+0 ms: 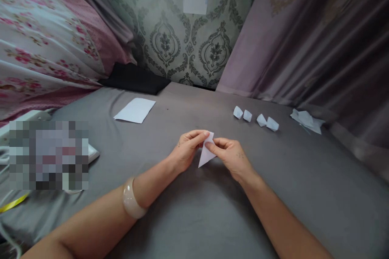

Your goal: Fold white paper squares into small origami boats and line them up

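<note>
A white paper piece folded into a triangle [206, 153] stands between my hands, its point down and to the left. My left hand [187, 150] pinches its upper left edge between thumb and fingers. My right hand [227, 154] grips the right side, fingertips on the fold. A flat white paper sheet [135, 110] lies on the grey cloth to the far left of my hands. Further ahead on the right sit several small folded paper pieces [255, 117].
A crumpled heap of white paper [307, 121] lies at the far right of the grey bedsheet [194, 218]. Floral fabric, patterned wallpaper and mauve curtains rise behind it. A black cushion [133, 78] sits at the back. A pixelated patch hides an object at the left, near a yellow ribbon [13, 203].
</note>
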Demonstrator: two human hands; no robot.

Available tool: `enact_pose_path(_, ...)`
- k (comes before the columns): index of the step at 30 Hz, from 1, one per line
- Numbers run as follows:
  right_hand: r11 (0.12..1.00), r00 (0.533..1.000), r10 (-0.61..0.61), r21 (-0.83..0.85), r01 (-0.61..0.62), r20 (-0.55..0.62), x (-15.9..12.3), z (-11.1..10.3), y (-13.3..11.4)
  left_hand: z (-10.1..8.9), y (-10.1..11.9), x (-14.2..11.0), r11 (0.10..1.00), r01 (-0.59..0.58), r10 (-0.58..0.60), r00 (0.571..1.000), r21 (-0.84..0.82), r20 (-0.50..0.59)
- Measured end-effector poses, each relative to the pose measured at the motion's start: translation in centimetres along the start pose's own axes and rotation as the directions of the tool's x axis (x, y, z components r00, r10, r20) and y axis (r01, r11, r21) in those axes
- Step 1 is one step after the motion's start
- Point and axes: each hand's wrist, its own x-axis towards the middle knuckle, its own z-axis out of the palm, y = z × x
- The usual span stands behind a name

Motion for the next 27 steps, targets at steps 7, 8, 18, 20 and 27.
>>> enact_pose_path(7, 1.000, 0.996, -0.005, -0.025, 0.003, -0.095, 0.1, 0.0, 0.6, -0.1, -0.1, 0.0, 0.993, -0.059, 0.061, 0.998, 0.098, -0.016)
enact_pose_path(8, 0.999, 0.994, -0.022, -0.036, 0.018, -0.105, 0.1, 0.0, 0.6, -0.2, 0.0, 0.0, 0.993, -0.056, 0.060, 0.998, 0.104, -0.028)
enact_pose_path(18, 0.994, 0.969, -0.087, 0.039, 0.098, -0.231, 0.1, 0.8, 0.8, -0.2, 0.0, 0.1, 0.999, 0.016, -0.013, 0.996, 0.033, -0.084)
enact_pose_path(20, 0.993, 0.966, -0.102, 0.028, 0.112, -0.239, 0.1, 1.0, 0.9, -0.1, 0.1, 0.1, 0.999, 0.028, -0.026, 0.995, 0.022, -0.096)
enact_pose_path(27, 0.965, 0.943, -0.248, -0.143, 0.220, -0.220, -0.1, 1.1, 1.3, -0.1, 0.3, 0.2, 0.999, 0.045, -0.043, 0.992, 0.010, -0.117)
